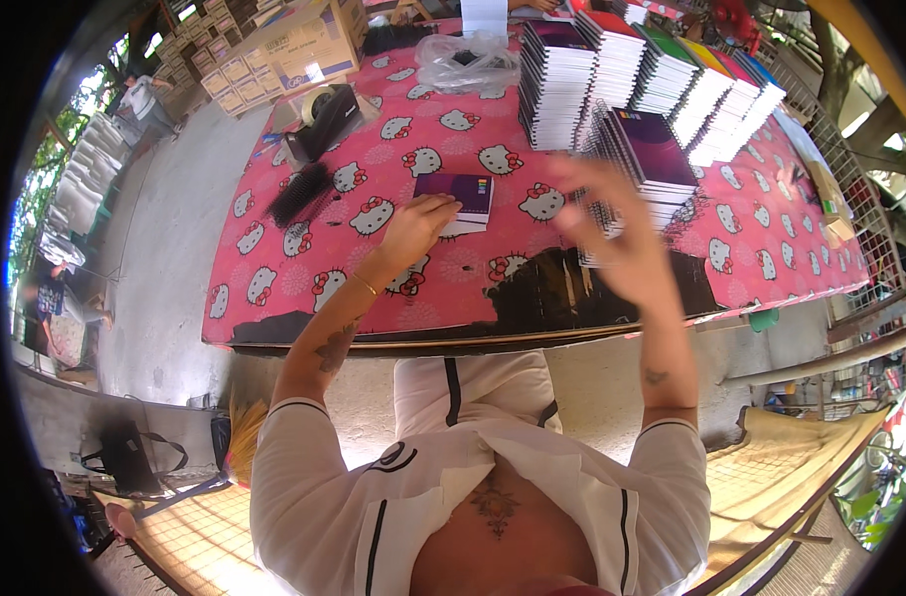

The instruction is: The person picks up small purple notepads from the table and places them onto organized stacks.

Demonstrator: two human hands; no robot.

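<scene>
A small notebook with a purple cover (455, 186) lies on the pink tablecloth in front of me, white pages showing along its lower edge. My left hand (423, 228) is closed on its lower left side, fingertips on the cover. To the right, my right hand (617, 233) is raised over the table and blurred by motion. Its thumb and fingers look spread, with nothing visible between them. Beside it stands a stack of purple spiral notebooks (655, 149), with black binding wires (604, 149) along its left side, partly hidden by the hand.
Taller notebook stacks (552, 89) in several colours fill the back right. At left lie a bundle of black binding wires (299, 194) and a black tape dispenser (326, 124). Behind are a clear plastic bag (468, 65) and a cardboard box (309, 48). The table's front edge (393, 348) is near my body.
</scene>
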